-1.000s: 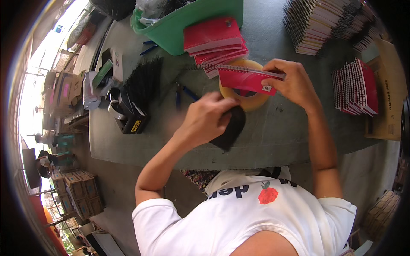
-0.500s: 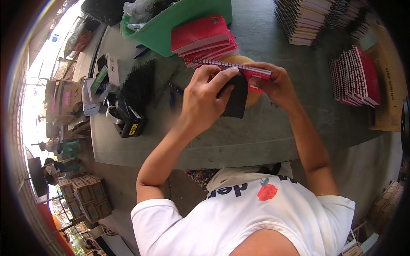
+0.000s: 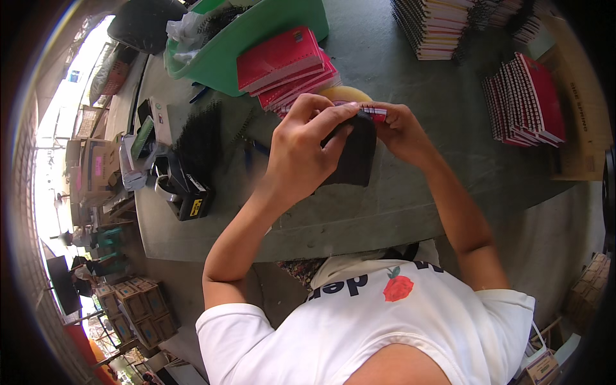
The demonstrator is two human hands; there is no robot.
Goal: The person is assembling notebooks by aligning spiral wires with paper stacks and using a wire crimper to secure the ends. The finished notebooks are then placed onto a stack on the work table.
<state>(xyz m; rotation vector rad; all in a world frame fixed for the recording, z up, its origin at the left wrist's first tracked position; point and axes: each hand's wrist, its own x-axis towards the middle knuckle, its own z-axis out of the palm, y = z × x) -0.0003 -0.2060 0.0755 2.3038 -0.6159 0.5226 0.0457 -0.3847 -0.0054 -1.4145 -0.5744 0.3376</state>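
Both my hands hold a small red spiral notebook (image 3: 374, 113) above the table, seen nearly edge-on with its wire coil upward. My left hand (image 3: 308, 141) pinches it from the left, index finger and thumb by the coil. My right hand (image 3: 403, 133) grips its right end, fingers bent round it. A dark, flat, flexible-looking piece (image 3: 354, 159) hangs below the notebook between my hands; whether it is part of the notebook I cannot tell. Just behind lies a round yellowish object (image 3: 346, 95), partly hidden. A stack of red notebooks (image 3: 279, 61) leans beyond my left hand.
A green tub (image 3: 256, 32) stands at the far left of the table (image 3: 289, 224). Black plastic coils (image 3: 197, 138), a tape dispenser (image 3: 183, 186) and blue-handled pliers (image 3: 251, 154) lie left. Coil-bound red notebooks (image 3: 526, 102), a taller notebook stack (image 3: 430, 25) and a cardboard box (image 3: 581, 115) stand right.
The notebook's long coil edge, plain to see before, is now mostly behind my fingers. My right hand has come a little closer to my left. The whole view has shifted slightly.
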